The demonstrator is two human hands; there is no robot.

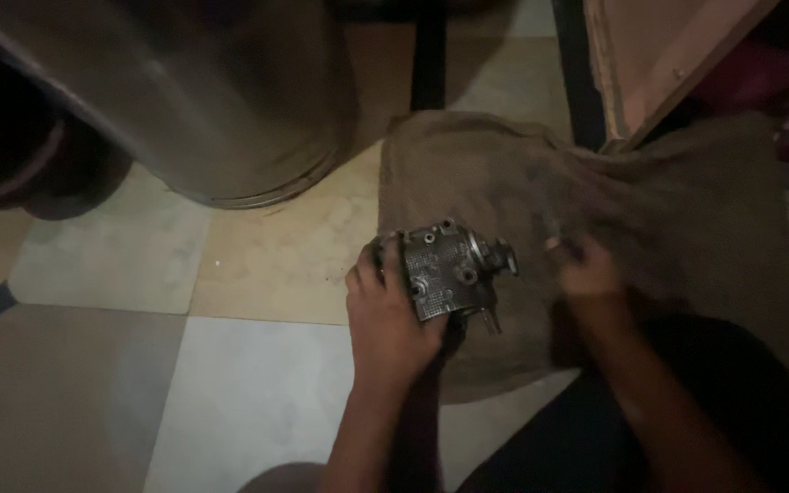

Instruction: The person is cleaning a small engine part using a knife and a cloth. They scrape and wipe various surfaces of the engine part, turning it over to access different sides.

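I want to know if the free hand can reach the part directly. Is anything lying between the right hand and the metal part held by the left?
Nothing visible does. Between the right hand and the metal part in the left hand lies only bare brown cloth.

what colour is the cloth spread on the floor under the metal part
Dull brown, like burlap; the cloth shows in the head view.

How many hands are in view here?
2. The left hand grips a grey metal engine part over the cloth's edge; the right hand, blurred, rests on the brown cloth beside it.
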